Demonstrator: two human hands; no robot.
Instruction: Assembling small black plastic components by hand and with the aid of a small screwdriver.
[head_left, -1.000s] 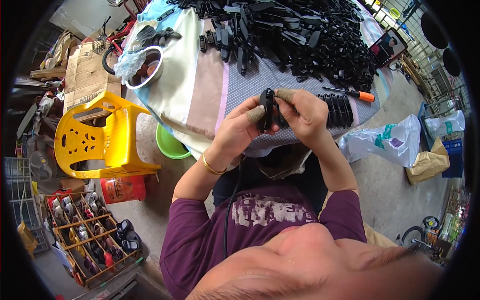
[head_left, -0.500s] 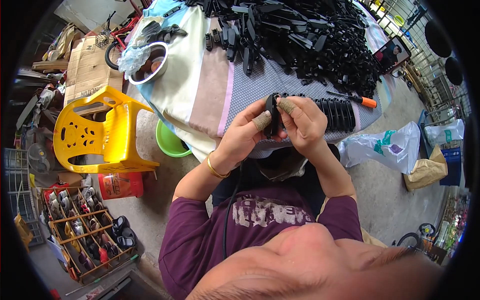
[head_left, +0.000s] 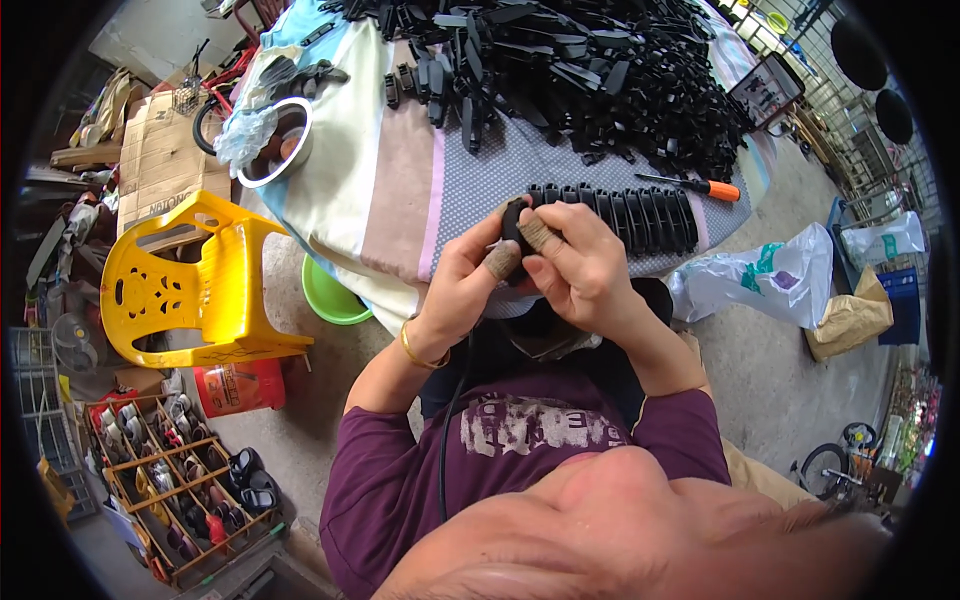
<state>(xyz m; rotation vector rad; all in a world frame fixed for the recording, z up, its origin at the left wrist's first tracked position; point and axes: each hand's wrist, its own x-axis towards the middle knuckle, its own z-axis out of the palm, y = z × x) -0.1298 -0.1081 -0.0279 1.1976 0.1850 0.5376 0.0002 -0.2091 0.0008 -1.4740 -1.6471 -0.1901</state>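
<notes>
Left hand (head_left: 462, 280) grips black plastic part (head_left: 513, 228) over near edge of bench (head_left: 335, 195); right hand (head_left: 588, 262) against it, whether gripping cannot tell. Neat row of black parts (head_left: 640, 220) looks done; large loose heap (head_left: 625, 85) apparently left.

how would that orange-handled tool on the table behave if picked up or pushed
The orange-handled tool is probably stiff: its thin shaft looks straight. It may feel heavier toward the handle, which is much thicker. Pushed, it might roll: the handle looks roundish.
</notes>
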